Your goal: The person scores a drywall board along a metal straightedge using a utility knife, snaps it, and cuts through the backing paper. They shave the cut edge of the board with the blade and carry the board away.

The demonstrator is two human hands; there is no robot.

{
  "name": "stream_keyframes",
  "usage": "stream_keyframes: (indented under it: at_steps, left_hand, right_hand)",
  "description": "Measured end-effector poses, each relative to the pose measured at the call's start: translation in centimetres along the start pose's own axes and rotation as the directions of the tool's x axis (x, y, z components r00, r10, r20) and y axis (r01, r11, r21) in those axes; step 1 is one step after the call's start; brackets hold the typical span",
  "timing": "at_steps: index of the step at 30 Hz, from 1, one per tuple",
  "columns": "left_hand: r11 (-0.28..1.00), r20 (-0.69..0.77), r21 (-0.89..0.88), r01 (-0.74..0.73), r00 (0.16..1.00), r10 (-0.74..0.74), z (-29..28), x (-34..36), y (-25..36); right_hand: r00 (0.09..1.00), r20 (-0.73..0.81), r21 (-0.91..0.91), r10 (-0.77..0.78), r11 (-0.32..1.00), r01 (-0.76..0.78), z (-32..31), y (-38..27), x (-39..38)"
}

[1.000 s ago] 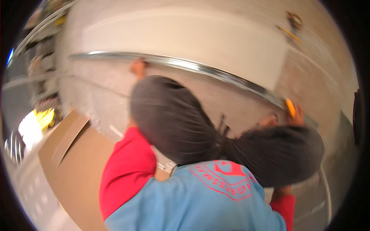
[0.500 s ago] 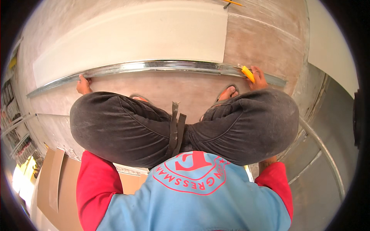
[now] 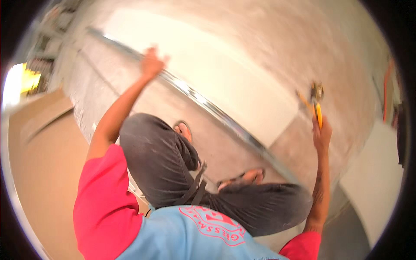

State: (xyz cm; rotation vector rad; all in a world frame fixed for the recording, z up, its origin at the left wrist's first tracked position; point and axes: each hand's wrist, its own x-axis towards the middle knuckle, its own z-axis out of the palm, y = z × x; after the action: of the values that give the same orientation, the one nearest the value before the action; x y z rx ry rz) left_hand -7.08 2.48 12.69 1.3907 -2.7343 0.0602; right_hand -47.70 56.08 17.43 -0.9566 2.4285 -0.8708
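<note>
My left hand, a little blurred, has its fingers spread and holds nothing. It is over the long shiny metal channel, by the edge of the white board; whether it touches either cannot be told. In my right hand is a yellow-handled utility knife, pointing away from me. Just beyond the knife lies a yellow-and-black tape measure, with a pencil beside it near the board's far right corner. The channel runs slantwise along the board's near edge.
My sandalled feet are close to the channel on the near side. Brown board stands at the left, with cluttered goods behind it. A pale panel is at the right, and an orange-red strip shows at the far right.
Both hands have come off the channel: the left lifted with fingers spread, the right carried the knife out toward the tape measure. My view has turned, so the channel now slants.
</note>
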Motion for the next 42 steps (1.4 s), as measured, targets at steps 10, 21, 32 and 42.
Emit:
stream_keyframes:
  at_steps: [10,21,32,42]
  left_hand:
    - [0.988,0.756,0.04,-0.147,0.651,0.066,-4.7,-12.7,16.0]
    - [0.916,0.629,-0.123,0.383,0.743,-0.227,1.7,-19.9,24.0]
    - [0.938,0.68,0.055,0.342,0.675,-0.286,2.6,-20.9,27.6]
    - [0.929,0.717,0.106,0.354,0.62,-0.318,3.2,-19.9,28.0]
  right_hand:
    - [0.919,0.381,0.586,0.1,0.743,-0.324,9.3,1.8,2.4]
    - [0.837,0.511,0.622,0.194,0.589,-0.516,15.0,0.8,1.9]
    - [0.814,0.531,0.61,0.235,0.561,-0.56,10.4,5.0,-2.4]
    - [0.812,0.581,0.641,0.055,0.583,-0.499,10.8,3.2,-3.5]
